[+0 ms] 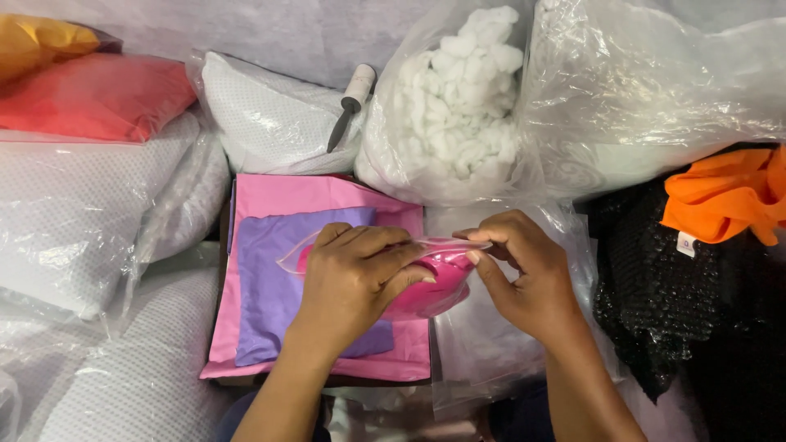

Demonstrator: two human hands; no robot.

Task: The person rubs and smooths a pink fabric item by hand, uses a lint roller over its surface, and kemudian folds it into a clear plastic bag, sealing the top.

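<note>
Both hands grip a clear bag (393, 245) holding a pink cushion (434, 286). Left hand (356, 278) wraps it; right hand (524, 274) pinches its rim, above purple cloth (266, 286)

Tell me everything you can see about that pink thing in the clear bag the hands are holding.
The pink thing is bright magenta, soft-looking and bunched up inside a clear plastic bag. The left hand covers much of it from above; the right hand pinches the bag's top edge. It is held above a purple cloth lying on a pale pink sheet. Its exact shape is hidden.
</note>
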